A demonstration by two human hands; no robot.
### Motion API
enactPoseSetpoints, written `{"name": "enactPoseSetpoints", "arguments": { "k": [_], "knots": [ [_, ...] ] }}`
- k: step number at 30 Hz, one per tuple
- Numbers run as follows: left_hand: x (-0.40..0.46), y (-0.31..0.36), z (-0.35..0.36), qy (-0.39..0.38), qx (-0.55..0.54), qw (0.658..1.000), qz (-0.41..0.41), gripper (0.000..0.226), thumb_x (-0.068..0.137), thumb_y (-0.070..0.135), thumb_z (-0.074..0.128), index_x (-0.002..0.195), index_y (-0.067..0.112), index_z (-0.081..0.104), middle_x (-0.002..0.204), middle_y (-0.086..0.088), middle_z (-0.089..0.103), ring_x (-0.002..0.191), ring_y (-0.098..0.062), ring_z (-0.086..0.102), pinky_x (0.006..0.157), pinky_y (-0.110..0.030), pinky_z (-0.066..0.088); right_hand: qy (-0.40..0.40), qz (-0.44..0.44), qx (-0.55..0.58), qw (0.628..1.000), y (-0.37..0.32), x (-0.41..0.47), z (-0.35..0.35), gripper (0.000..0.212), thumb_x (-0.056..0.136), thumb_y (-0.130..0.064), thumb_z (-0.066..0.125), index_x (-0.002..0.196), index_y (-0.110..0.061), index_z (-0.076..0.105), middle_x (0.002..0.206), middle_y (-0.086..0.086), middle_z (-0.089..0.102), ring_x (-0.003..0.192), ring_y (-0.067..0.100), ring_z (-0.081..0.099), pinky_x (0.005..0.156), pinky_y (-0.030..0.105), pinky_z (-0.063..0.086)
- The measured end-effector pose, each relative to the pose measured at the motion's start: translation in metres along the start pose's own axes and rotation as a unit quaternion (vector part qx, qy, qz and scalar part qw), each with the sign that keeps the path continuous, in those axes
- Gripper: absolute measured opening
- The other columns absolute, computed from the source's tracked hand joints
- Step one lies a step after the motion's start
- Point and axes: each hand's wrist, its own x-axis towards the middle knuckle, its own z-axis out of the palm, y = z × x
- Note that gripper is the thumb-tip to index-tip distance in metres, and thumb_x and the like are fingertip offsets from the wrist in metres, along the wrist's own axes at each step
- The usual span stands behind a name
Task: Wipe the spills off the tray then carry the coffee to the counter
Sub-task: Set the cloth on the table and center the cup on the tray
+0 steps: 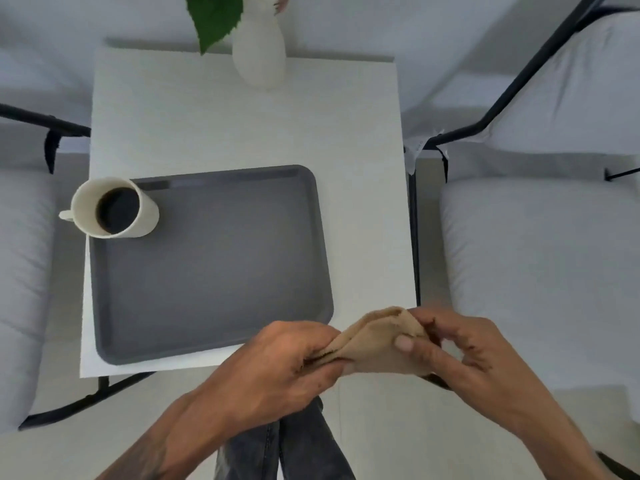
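Pinching: both hands hold one tan cloth (375, 344) between them, just past the table's near edge, around 5 o'clock from the tray.
Left hand (277, 367): fingers curled and pressed shut on the cloth's left end, thumb side up.
Right hand (460, 355): thumb and fingertips (404, 342) nip the cloth's right end; remaining fingers bent loosely behind it.
Cloth: folded or bunched, peaked in the middle, held in the air, not touching tray or table; top fold sits just off the tray's near-right corner.
Tray (214, 271): dark grey, rectangular, rounded corners, lying flat on the table's near-left part. Its inside looks plain grey; can't tell any spill marks, picture is soft.
Coffee mug (114, 207): white, upright, dark coffee inside, standing at the tray's 10 o'clock corner, handle pointing to 9 o'clock out past the tray rim. Well apart from both hands.
Table (242, 126): white, square top, black frame under it.
Vase (259, 50): white, at the table's 12 o'clock edge, one green leaf (214, 19) hanging to its left.
Chairs: pale cushioned seats with black frames at 9 o'clock (20, 271) and 3 o'clock (540, 265) of the table.
Legs (284, 448): dark jeans showing below the hands at 6 o'clock.
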Motion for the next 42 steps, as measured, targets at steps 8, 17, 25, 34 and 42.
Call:
{"name": "enactPoseSetpoints", "arguments": {
  "k": [8, 17, 25, 34, 42],
  "knots": [
    [0.038, -0.011, -0.066, 0.102, 0.093, 0.990, -0.004, 0.012, 0.088, 0.023, 0.067, 0.097, 0.028, 0.072, 0.084, 0.011, 0.070, 0.076, -0.010, 0.064, 0.068, -0.035, 0.053, 0.093, -0.113, -0.053, 0.988, -0.002, 0.065, -0.011, 0.020, 0.094, -0.016, 0.058, 0.111, -0.023, 0.068, 0.104, -0.017, 0.071, 0.099, 0.006, 0.066, 0.082, 0.014, 0.049],
    [0.093, -0.048, 0.000, 0.252, 0.315, 0.905, 0.138, 0.023, 0.079, 0.005, 0.069, 0.101, 0.009, 0.072, 0.097, -0.008, 0.071, 0.071, -0.029, 0.067, 0.056, -0.040, 0.053, 0.147, -0.170, -0.184, 0.957, 0.066, 0.088, -0.027, 0.035, 0.088, 0.007, 0.059, 0.119, -0.007, 0.064, 0.127, 0.003, 0.063, 0.129, 0.011, 0.052, 0.105, 0.030, 0.046],
    [0.107, -0.043, 0.060, 0.170, 0.326, 0.922, 0.123, 0.032, 0.072, 0.006, 0.077, 0.104, 0.006, 0.072, 0.105, -0.009, 0.067, 0.096, -0.027, 0.064, 0.083, -0.038, 0.055, 0.123, -0.033, -0.306, 0.944, 0.136, 0.048, -0.013, 0.043, 0.083, -0.003, 0.053, 0.124, -0.012, 0.057, 0.149, -0.002, 0.045, 0.142, 0.027, 0.034, 0.098, 0.045, 0.048],
    [0.064, -0.016, -0.010, 0.420, 0.065, 0.905, -0.031, 0.028, 0.089, 0.016, 0.072, 0.116, 0.011, 0.068, 0.104, 0.011, 0.055, 0.095, -0.025, 0.063, 0.085, -0.021, 0.050, 0.192, 0.020, -0.091, 0.977, 0.064, 0.032, -0.050, 0.042, 0.088, -0.039, 0.064, 0.127, -0.027, 0.055, 0.122, -0.016, 0.062, 0.114, 0.000, 0.056, 0.099, 0.022, 0.043],
    [0.148, 0.010, -0.049, 0.067, 0.209, 0.973, -0.069, 0.115, 0.066, 0.045, 0.088, 0.156, 0.029, 0.020, 0.160, -0.003, 0.026, 0.145, -0.024, 0.029, 0.113, -0.037, 0.030, 0.089, -0.025, -0.132, 0.987, 0.039, 0.110, -0.060, 0.101, 0.073, -0.039, 0.078, 0.153, -0.026, 0.016, 0.154, -0.003, 0.028, 0.137, 0.013, 0.035, 0.108, 0.027, 0.031]
  ]
}}
